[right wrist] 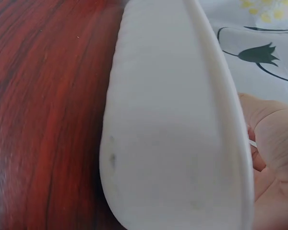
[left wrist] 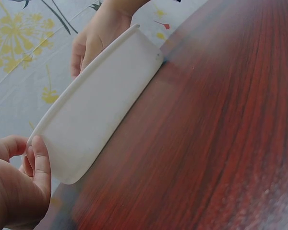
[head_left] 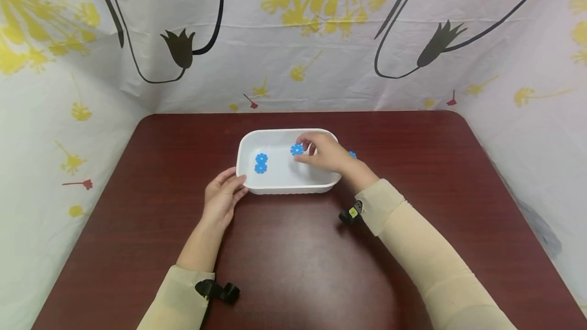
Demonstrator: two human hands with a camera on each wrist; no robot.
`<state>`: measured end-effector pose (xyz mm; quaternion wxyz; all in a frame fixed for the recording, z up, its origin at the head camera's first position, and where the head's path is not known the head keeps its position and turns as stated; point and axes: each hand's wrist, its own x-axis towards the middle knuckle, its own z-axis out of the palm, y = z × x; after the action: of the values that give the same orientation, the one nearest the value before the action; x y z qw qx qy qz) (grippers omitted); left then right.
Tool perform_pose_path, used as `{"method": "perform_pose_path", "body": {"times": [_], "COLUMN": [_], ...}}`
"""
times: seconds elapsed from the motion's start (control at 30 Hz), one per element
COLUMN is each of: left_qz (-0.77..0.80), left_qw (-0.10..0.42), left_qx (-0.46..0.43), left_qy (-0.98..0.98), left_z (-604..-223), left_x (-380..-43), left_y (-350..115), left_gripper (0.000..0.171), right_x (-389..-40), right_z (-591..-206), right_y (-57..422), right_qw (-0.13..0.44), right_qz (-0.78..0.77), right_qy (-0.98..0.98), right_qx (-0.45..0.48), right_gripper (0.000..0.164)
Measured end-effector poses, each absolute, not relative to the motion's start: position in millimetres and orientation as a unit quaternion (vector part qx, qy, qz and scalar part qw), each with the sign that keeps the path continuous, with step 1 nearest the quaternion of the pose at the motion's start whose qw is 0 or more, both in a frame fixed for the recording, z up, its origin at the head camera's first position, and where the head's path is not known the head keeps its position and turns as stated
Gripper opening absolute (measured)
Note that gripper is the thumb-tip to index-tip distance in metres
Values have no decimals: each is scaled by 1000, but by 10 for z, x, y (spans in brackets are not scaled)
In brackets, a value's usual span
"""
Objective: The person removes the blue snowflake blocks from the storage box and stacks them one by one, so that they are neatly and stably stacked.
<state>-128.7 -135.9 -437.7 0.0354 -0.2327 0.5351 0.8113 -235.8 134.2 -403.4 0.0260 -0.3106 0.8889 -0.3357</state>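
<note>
A white plastic tray (head_left: 289,188) stands on the table. At its left end my left hand (head_left: 223,196) grips the rim; in the left wrist view, fingertips (left wrist: 41,160) press the tray's outer wall (left wrist: 96,105). Over the tray's right half, my right hand (head_left: 327,154) pinches a blue notched snowflake disc (head_left: 297,149) between thumb and fingers. Two similar blue discs (head_left: 261,159) lie in the tray's left part, touching or overlapping; I cannot tell if they are joined. The right wrist view shows my right hand (right wrist: 276,160) beyond the tray wall (right wrist: 173,115), which hides most of its fingers.
Another blue disc (head_left: 352,155) shows just right of the tray, partly hidden by my right wrist. The dark red wooden table (head_left: 293,238) reaches back to a white patterned cloth (head_left: 257,75), which also hangs at both sides. Each sleeve cuff carries a small black camera (head_left: 229,293).
</note>
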Motion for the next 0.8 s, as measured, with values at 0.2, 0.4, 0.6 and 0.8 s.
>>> {"method": "perform_pose_path", "body": {"times": [0.2,0.4,0.6,0.8], "left_qz": [811,811,814,814], "left_qw": [36,40,38,37], "left_qx": [-231,-232,-231,-232], "left_qy": [536,535,532,531], "left_z": [-4372,-4374,-4380,-4384], "left_x": [-1289,-1288,-1291,-1292], "left_y": [-1361,-1358,-1359,-1367], "left_gripper": [45,45,44,43], "right_x": [-2342,-2330,-2330,-2333], "right_z": [-3960,-3909,-3858,-3844], "right_y": [1476,1633,1759,1875], "right_qw": [-2,-15,-19,-29], "right_qz": [-358,-371,-371,-375], "right_qy": [880,884,890,893], "right_qx": [-311,-283,-266,-247], "right_gripper": [34,36,36,35]}}
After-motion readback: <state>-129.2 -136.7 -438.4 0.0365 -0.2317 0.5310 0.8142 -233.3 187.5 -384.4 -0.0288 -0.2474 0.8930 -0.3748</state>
